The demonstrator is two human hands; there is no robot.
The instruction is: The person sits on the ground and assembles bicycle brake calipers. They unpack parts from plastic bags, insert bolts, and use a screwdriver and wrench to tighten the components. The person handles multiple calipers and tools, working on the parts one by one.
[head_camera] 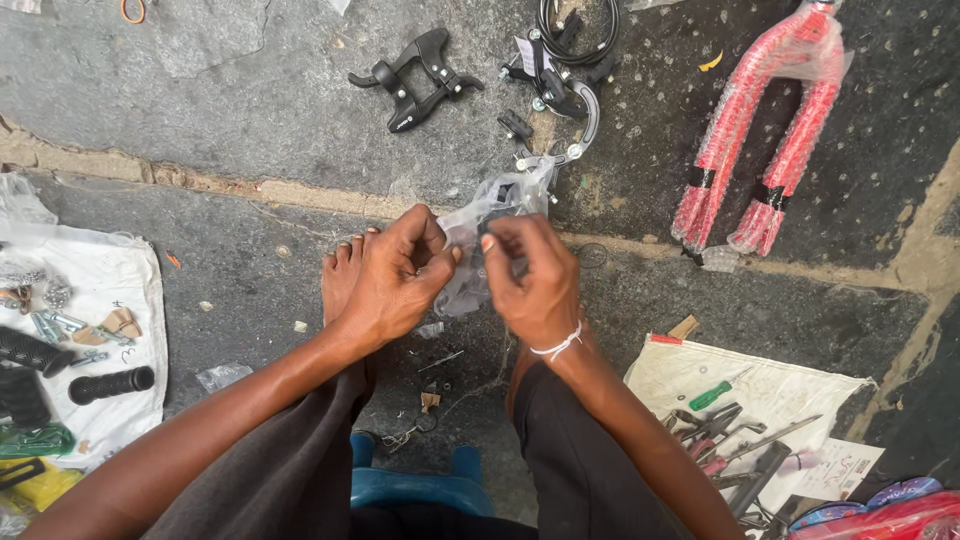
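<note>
Seen from above, at the centre of the frame, the left hand [395, 275] and right hand [535, 280] both pinch a clear plastic bag [480, 235] holding dark parts. Black brake levers [415, 75] lie on the ground at upper centre, a red fork [770, 140] at upper right, and black grips [110, 384] on a white cloth [120, 280] at left.

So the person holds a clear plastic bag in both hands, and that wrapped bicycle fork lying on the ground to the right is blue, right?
Not quite: the wrapped bicycle fork is red, not blue, as the head view shows. The rest holds: the left hand and right hand both grip the clear plastic bag.
</note>
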